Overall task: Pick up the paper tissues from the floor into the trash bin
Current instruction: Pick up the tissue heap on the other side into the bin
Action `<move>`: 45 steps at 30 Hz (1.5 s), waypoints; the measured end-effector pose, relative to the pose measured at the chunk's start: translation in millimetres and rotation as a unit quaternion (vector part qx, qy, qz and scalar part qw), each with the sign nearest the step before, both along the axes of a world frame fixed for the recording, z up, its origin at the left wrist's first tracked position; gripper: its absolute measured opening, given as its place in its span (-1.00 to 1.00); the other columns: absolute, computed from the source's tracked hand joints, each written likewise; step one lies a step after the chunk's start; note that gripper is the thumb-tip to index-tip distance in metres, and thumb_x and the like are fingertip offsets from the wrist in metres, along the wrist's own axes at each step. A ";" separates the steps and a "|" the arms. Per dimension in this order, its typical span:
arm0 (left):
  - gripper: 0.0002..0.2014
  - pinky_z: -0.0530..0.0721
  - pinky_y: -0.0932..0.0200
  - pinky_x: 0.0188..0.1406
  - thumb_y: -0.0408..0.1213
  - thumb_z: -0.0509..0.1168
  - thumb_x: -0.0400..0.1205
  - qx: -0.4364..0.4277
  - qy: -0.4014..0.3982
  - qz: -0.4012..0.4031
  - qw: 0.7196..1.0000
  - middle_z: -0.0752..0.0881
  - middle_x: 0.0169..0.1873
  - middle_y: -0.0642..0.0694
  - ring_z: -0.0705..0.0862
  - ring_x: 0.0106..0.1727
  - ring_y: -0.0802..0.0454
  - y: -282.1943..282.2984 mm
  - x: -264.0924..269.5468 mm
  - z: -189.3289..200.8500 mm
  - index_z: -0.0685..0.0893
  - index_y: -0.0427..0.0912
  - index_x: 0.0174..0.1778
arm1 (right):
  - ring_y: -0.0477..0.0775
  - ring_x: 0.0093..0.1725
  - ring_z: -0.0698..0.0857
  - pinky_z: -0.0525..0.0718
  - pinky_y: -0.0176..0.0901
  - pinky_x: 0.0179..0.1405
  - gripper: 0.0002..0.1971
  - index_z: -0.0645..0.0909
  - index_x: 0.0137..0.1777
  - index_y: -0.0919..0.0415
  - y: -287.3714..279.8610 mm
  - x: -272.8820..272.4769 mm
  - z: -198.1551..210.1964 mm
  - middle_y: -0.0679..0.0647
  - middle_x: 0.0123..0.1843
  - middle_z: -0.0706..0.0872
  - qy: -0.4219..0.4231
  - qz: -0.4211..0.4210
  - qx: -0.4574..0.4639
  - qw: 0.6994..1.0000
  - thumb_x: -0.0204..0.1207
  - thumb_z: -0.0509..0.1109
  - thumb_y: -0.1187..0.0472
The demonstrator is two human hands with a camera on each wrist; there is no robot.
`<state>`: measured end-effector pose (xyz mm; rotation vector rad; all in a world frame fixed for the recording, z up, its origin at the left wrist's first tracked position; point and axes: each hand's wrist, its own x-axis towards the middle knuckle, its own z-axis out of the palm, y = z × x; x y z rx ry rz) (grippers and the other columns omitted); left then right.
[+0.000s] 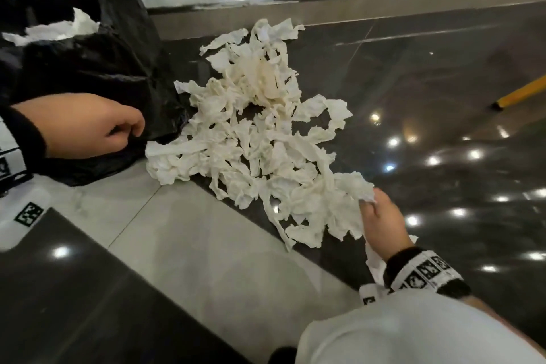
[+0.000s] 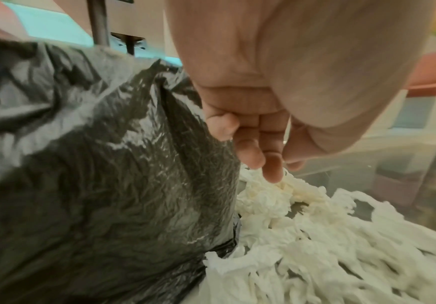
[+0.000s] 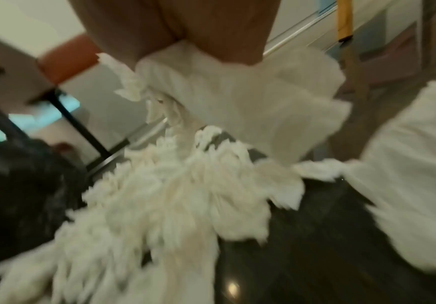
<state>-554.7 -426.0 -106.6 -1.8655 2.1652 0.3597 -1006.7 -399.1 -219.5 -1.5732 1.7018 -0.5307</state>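
Knee: a pale trouser knee fills the lower right of the head view, nearest the camera.
Right hand: the right hand reaches forward from above that knee, its grip closed on tissue at the near right corner of the pile; the right wrist view, though blurred, shows white paper bunched under the palm.
Tissue pile: the paper tissues lie in a tangled spread on the dark polished floor. The spread runs from the right hand away and leftward, its long axis pointing roughly toward the far kerb.
Left hand: the left hand sits at the pile's left edge, fingers curled against the black bin bag. Whether they pinch the plastic I cannot tell.
Bin bag: it touches the pile's left side, with some tissues already showing at its mouth.
Key relation: the bag lies left of the held bunch, across the pile, so the right hand probably must carry its load leftward.
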 end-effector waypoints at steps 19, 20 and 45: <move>-0.87 0.66 0.05 -0.12 -0.23 0.15 0.57 0.107 -0.046 -0.046 0.992 0.65 -0.20 0.08 0.61 -0.18 0.07 -5.3 -25.6 -39.2 0.56 0.06 -0.07 | 0.15 -0.11 0.72 0.63 -0.12 -0.29 -0.91 0.65 -0.10 0.04 -76.0 33.5 33.7 0.05 -0.10 0.75 0.102 0.088 0.064 0.989 0.53 0.36 0.26; -0.88 0.66 0.07 -0.13 -0.23 0.15 0.57 0.111 -0.044 -0.048 0.992 0.65 -0.21 0.09 0.61 -0.18 0.08 -4.1 -23.1 -42.1 0.56 0.07 -0.08 | 0.19 -0.10 0.72 0.64 -0.08 -0.22 -0.96 0.64 -0.08 0.11 -72.6 24.1 34.6 0.10 -0.12 0.75 0.138 0.074 0.065 0.986 0.55 0.35 0.19; -0.91 0.63 0.05 -0.17 -0.23 0.14 0.53 0.108 -0.046 0.001 0.993 0.63 -0.30 0.04 0.59 -0.25 0.08 25.3 24.2 -66.8 0.53 -0.03 -0.26 | 0.16 0.26 0.63 0.58 -0.10 0.13 -0.49 0.35 0.46 -0.03 -32.6 41.2 -39.6 0.07 0.27 0.53 0.300 0.237 0.161 0.910 0.54 0.37 -0.03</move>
